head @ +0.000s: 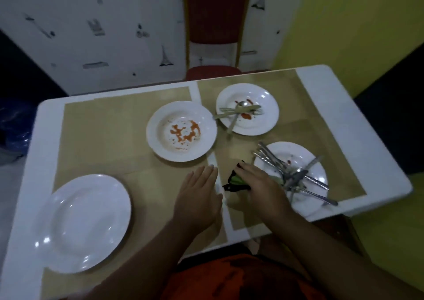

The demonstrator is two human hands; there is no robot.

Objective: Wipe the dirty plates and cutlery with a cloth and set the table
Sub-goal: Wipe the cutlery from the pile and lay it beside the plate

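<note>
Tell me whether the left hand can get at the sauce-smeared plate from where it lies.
Probably yes: the left hand lies open on the table, the sauce-smeared plate just beyond its fingers, with nothing between them.

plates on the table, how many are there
4: a clean plate near left, a sauce-smeared plate in the middle, a stained plate with cutlery far right, a cutlery-piled plate near right. None seem hidden.

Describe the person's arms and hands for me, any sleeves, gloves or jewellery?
The left hand and right hand are ungloved, with no ring or watch visible. No sleeves cover the arms behind them. An orange top with dark print shows below.
</note>
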